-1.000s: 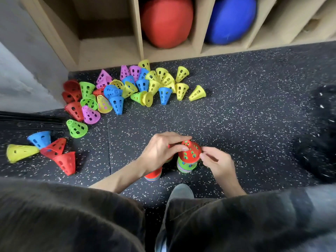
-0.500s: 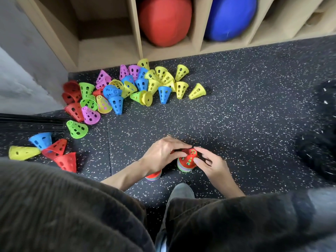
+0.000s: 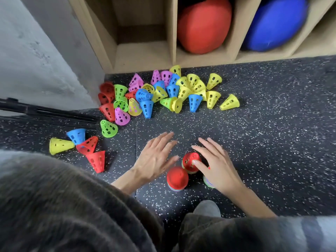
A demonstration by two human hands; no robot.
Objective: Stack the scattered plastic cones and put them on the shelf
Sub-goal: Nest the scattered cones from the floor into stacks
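Observation:
Two short stacks of cones, each topped by a red cone, stand on the dark speckled floor in front of me: one stack (image 3: 177,179) nearer me and another stack (image 3: 190,161) just behind it. A third stack (image 3: 208,181) is mostly hidden under my right hand. My left hand (image 3: 156,155) hovers left of the stacks with straight spread fingers, holding nothing. My right hand (image 3: 215,162) is spread flat over the right side, its thumb touching the rear red cone. Several loose cones (image 3: 163,93) in yellow, blue, green, pink and red lie scattered in front of the wooden shelf (image 3: 143,59).
A small group of yellow, blue and red cones (image 3: 80,146) lies at the left. The shelf's compartments hold a red ball (image 3: 203,24) and a blue ball (image 3: 274,22); the left compartment shows bare wood. A grey wall (image 3: 36,60) and a black bar (image 3: 45,112) stand at the left.
Both hands have let go of the red-topped stack and opened, spreading apart and forward. The nearer red-topped stack, hidden under my left hand before, is now in plain view.

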